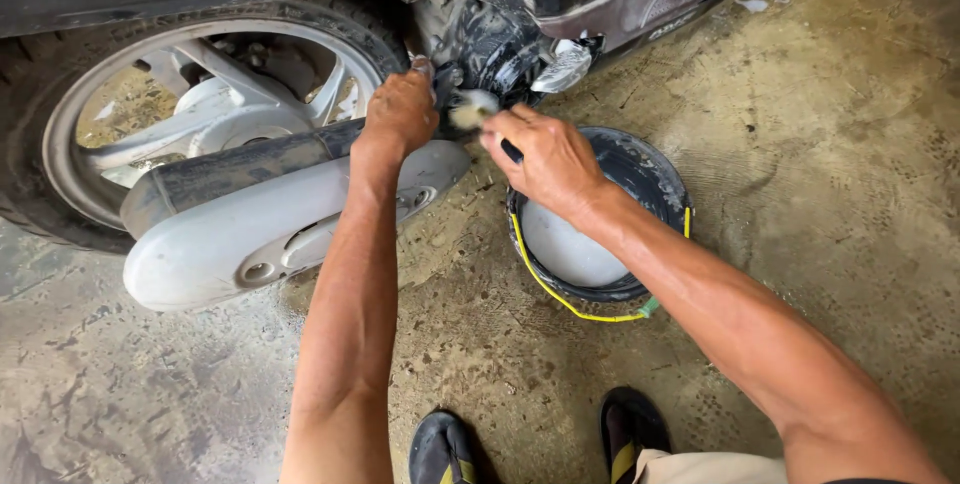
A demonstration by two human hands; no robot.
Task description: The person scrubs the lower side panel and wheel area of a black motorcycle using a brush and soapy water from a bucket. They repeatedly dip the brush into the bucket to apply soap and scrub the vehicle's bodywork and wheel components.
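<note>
A scooter's rear end lies ahead of me, with its wheel (120, 114) at the left and a grey engine cover (240, 234) below it. My left hand (400, 109) grips a dark part of the engine area beside the cover. My right hand (545, 159) holds a small brush (472, 109) with pale bristles. The bristles press against the dirty black engine part (490, 39).
A black bucket (650, 179) with a yellow wire handle and pale liquid inside stands on the wet concrete floor under my right wrist. My two sandalled feet (530, 439) show at the bottom edge.
</note>
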